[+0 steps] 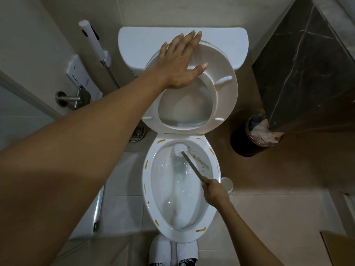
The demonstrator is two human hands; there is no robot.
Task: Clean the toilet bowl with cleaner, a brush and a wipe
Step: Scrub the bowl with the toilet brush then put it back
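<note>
The white toilet bowl (148, 191) lies open below me, with yellow-brown smears along its rim and brown specks on its inner right wall. My right hand (213, 191) grips the thin handle of a toilet brush (180, 149), whose white bristle head presses against the bowl's far inner wall. My left hand (179, 60) lies flat with straight fingers on the raised seat (222, 87), which leans back towards the cistern (138, 43). No cleaner bottle or wipe is in sight.
A black bin (244, 143) with crumpled paper stands right of the toilet under a dark marble counter (307, 60). A white cup-shaped brush holder (227, 184) sits on the floor beside the bowl. A bidet sprayer (92, 39) and a floor drain (137, 134) are at the left. My white slippers (160, 248) touch the bowl's front.
</note>
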